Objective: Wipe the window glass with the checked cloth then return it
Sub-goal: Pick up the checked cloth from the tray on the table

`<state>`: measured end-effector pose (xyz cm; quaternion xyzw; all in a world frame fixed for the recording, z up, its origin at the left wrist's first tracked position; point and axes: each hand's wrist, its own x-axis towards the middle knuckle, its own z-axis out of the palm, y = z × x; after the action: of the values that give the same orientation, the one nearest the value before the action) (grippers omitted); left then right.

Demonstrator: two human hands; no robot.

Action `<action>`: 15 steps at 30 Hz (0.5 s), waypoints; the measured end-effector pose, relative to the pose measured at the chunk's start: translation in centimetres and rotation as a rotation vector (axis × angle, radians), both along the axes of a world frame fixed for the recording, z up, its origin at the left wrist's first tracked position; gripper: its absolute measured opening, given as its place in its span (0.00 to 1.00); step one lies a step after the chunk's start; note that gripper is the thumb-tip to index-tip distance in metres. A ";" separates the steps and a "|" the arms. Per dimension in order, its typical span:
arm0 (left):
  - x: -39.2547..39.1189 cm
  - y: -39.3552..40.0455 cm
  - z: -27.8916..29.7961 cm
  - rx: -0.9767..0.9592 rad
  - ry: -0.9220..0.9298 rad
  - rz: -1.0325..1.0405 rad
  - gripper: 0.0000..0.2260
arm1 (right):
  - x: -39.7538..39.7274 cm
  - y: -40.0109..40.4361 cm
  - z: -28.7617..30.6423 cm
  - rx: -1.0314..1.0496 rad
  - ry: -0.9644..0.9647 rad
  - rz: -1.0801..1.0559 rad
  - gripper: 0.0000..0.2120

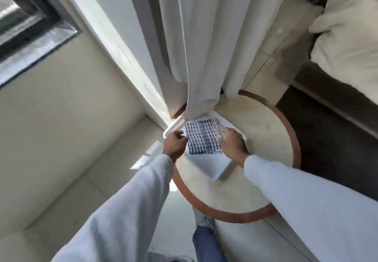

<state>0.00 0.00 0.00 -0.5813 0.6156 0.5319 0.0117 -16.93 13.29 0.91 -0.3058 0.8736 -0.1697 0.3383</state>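
Note:
The checked cloth (202, 137), folded flat with dark blue and white checks, lies in a white tray (206, 164) on a small round table. My left hand (174, 144) is curled at the cloth's left edge, fingers bent and touching it. My right hand (232, 142) rests on the cloth's right edge with fingers spread over it. The window glass (22, 26), in a dark frame, is at the upper left, far from both hands.
The round table (263, 130) has a pale top and a reddish-brown rim. White curtains (196, 42) hang down to the tray's far edge. A bed with cream bedding (347, 36) is at the upper right. My feet (202, 220) stand by the table on a pale floor.

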 end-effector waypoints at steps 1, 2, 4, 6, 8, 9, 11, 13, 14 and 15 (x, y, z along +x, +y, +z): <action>-1.1 -0.1 -1.4 -0.024 -0.028 -0.047 0.20 | -0.5 -0.1 -1.6 0.036 -0.015 -0.019 0.22; -2.1 0.0 -2.3 -0.041 -0.053 -0.079 0.20 | -0.9 -0.3 -2.6 0.073 -0.034 -0.038 0.23; -3.7 -0.3 -4.2 -0.030 -0.107 -0.098 0.20 | -1.3 -0.9 -4.9 0.134 -0.089 -0.091 0.24; -4.8 -0.4 -6.1 -0.010 -0.182 -0.117 0.23 | -1.2 -1.3 -7.2 0.159 -0.095 -0.133 0.25; -5.3 -0.5 -7.6 0.019 -0.238 -0.104 0.28 | -1.0 -1.8 -8.7 0.144 -0.062 -0.164 0.25; -5.5 -0.7 -8.3 0.027 -0.242 -0.086 0.28 | -1.1 -2.1 -9.5 0.134 -0.043 -0.179 0.24; -5.8 -1.0 -9.5 0.055 -0.207 -0.040 0.27 | -1.3 -2.5 -10.7 0.110 -0.015 -0.220 0.24; -5.9 -1.2 -10.3 0.072 -0.178 -0.024 0.25 | -1.6 -3.0 -11.2 0.103 -0.023 -0.254 0.20; -5.9 -1.2 -10.5 0.063 -0.177 -0.038 0.23 | -1.8 -3.3 -11.5 0.112 -0.032 -0.259 0.14; -5.8 -1.3 -10.5 0.044 -0.173 -0.056 0.21 | -2.0 -3.5 -11.5 0.112 -0.048 -0.256 0.09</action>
<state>-5.83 -1.30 -10.51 -0.6073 0.6164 0.4926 0.0924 -18.90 9.81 -10.56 -0.1681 0.9054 -0.1696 0.3510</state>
